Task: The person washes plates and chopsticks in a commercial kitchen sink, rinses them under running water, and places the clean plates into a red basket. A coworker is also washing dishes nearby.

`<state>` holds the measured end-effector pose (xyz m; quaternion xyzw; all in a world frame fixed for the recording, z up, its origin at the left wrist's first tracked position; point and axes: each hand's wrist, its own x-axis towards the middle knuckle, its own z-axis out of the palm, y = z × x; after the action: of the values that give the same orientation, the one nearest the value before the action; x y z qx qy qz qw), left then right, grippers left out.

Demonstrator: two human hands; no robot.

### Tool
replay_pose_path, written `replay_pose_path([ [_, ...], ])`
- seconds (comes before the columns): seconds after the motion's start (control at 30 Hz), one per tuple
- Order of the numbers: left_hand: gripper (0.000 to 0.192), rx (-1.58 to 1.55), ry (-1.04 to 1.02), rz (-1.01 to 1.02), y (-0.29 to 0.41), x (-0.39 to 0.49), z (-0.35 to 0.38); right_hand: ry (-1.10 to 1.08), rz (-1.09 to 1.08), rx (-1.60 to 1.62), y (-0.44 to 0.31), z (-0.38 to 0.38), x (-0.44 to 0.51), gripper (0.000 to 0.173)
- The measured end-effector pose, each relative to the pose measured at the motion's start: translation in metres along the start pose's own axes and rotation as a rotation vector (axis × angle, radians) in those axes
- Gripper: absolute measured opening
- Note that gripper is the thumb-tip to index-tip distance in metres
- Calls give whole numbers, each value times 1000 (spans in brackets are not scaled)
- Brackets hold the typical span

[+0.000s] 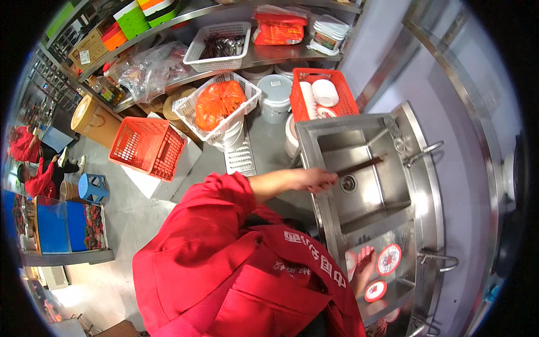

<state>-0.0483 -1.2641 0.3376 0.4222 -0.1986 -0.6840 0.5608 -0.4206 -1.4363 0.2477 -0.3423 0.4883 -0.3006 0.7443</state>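
Before me is a stainless steel sink (330, 206) with basins side by side. My left hand (318, 180) reaches over the rim of the upper basin (391, 181). It grips one end of a long, narrow dark brown implement (360, 166), whose kind I cannot tell. Below it, near the basin floor, is a round drain strainer (348, 184). In the lower basin my right hand (365, 259) is palm up, holding nothing visible. Beside its fingers lie a patterned plate with a red rim (389, 259) and a smaller red-rimmed dish (375, 291). A pale dish (350, 263), partly hidden, is on its other side.
Taps (425, 153) line the sink's wall side. A steel wire scourer (392, 126) lies on the ledge. Near the sink stand a red basket (351, 101) of white bowls, a lidded bucket (276, 99) and a white basket (185, 110) holding an orange bag. Two people (40, 183) are at the far left.
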Motion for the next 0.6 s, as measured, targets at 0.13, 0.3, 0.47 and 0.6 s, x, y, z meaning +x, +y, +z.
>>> replay_pose_path([
  [0.13, 30, -113, 333, 181, 56, -67, -115, 76, -3, 52, 27, 36, 25, 25],
  [0.3, 26, -129, 781, 267, 124, -139, -256, 144, -37, -29, 49, 118, 46, 28],
  [0.47, 39, 283, 1145, 362, 196, -171, -406, 115, -91, -97, 46, 182, 37, 24],
  [0.6, 61, 519, 1493, 249, 282, -172, -563, 237, -20, -282, 46, 187, 17, 29],
])
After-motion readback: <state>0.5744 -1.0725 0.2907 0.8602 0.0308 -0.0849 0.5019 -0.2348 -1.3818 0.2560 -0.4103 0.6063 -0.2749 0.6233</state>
